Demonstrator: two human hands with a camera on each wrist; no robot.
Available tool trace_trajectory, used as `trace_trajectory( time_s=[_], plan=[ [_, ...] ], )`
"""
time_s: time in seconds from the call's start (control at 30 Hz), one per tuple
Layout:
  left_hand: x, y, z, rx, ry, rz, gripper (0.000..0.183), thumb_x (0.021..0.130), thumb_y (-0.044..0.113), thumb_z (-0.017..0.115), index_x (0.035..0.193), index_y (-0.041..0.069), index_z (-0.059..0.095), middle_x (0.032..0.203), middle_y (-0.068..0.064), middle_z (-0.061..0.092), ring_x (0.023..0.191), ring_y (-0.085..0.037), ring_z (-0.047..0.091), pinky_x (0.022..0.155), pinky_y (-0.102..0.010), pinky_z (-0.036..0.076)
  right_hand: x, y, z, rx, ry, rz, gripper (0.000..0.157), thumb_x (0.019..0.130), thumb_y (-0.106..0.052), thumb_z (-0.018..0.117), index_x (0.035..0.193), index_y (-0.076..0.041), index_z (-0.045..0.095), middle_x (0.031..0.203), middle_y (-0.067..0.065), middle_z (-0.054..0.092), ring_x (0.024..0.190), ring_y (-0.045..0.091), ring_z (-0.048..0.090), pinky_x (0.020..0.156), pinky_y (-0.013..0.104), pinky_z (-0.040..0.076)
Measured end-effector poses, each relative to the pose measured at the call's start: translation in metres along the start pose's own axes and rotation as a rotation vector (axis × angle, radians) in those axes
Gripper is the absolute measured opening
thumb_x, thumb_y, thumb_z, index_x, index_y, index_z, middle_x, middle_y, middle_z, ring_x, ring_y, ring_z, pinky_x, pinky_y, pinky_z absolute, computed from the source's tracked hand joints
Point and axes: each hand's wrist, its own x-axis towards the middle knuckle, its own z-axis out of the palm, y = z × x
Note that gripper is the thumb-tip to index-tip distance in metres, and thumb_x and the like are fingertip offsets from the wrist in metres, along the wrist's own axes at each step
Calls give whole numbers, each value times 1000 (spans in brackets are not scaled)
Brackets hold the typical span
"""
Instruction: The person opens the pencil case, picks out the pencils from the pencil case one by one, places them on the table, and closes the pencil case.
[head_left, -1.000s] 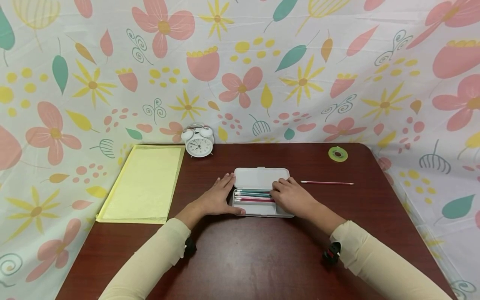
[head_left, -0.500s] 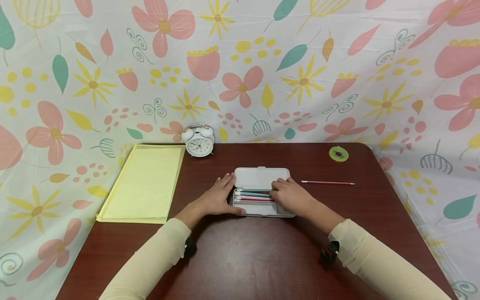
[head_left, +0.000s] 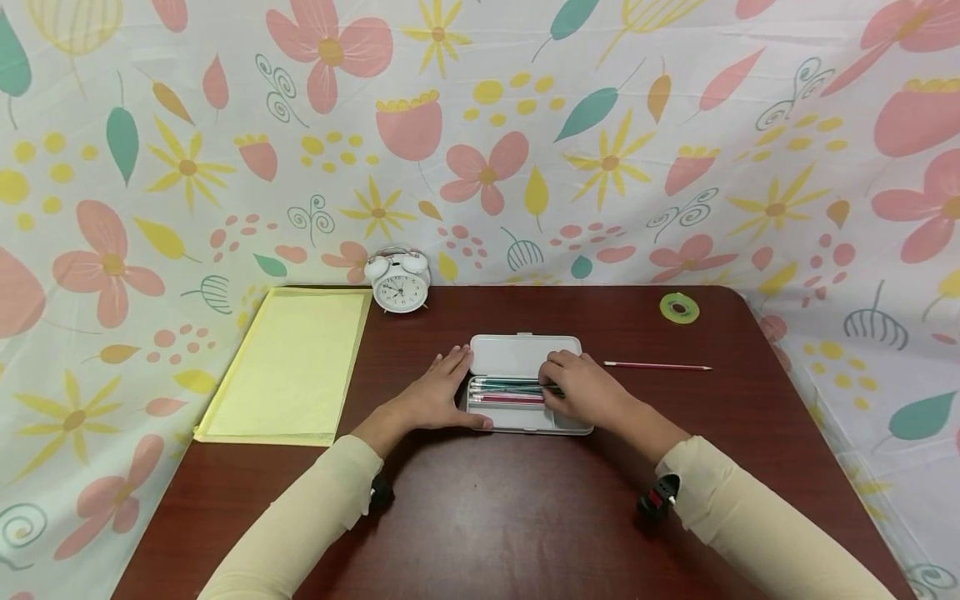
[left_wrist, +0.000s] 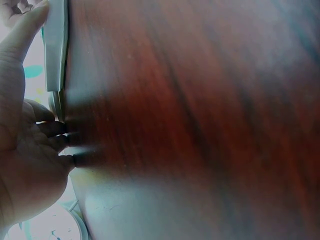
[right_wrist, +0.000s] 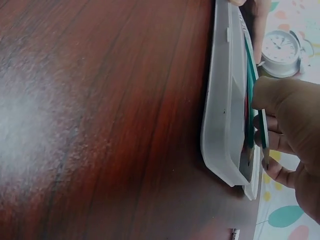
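Observation:
An open white pencil case (head_left: 517, 419) lies on the table with its lid folded back. Several teal and red pencils (head_left: 506, 391) lie in its rear compartment. My left hand (head_left: 435, 398) rests at the case's left end, fingers extended and thumb along the front edge; the left wrist view shows that thumb against the case wall (left_wrist: 56, 50). At the right end, my right hand (head_left: 581, 390) pinches a green pencil (right_wrist: 263, 131) between thumb and fingers. Its sharpened tip points out past the fingers in the right wrist view, and its other end is over the case.
A red pencil (head_left: 658, 366) lies right of the case, with a green tape roll (head_left: 689, 310) farther back. A white alarm clock (head_left: 401, 293) stands at the rear edge, beside a yellow zip folder (head_left: 285, 367). A floral cloth (head_left: 480, 100) hangs behind the table.
My right hand has shifted slightly at the case's right end, and a green pencil now shows raised between its fingers. My left hand stays in place.

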Motion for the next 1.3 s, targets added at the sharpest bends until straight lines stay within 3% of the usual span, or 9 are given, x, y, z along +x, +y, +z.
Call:
trace_trajectory(
  time_s=[0.27, 0.53, 1.3],
  plan=[
    [1, -1, 1, 5, -1, -1, 134, 87, 72, 83, 176, -1, 15, 186, -19, 12, 175, -34, 9, 143, -53, 11, 12, -16, 0, 28, 0, -3, 13, 97, -20, 84, 102, -17, 73, 103, 1, 70, 101, 23, 69, 82, 52, 57],
    [1, 1, -1, 19, -14, -5, 134, 88, 74, 82, 176, 0, 14, 187, -18, 11, 175, -33, 8, 143, -53, 11, 25, -29, 4, 36, 14, -31, 8, 99, -20, 85, 103, -17, 79, 101, -1, 68, 97, 21, 67, 81, 54, 57],
    [1, 1, -1, 9, -16, -7, 134, 88, 73, 82, 176, -1, 14, 187, -19, 11, 175, -34, 8, 143, -53, 11, 25, -24, -2, 32, 33, -12, 6, 99, -20, 84, 101, -20, 79, 101, -3, 65, 98, 21, 61, 86, 56, 54]
  ],
)
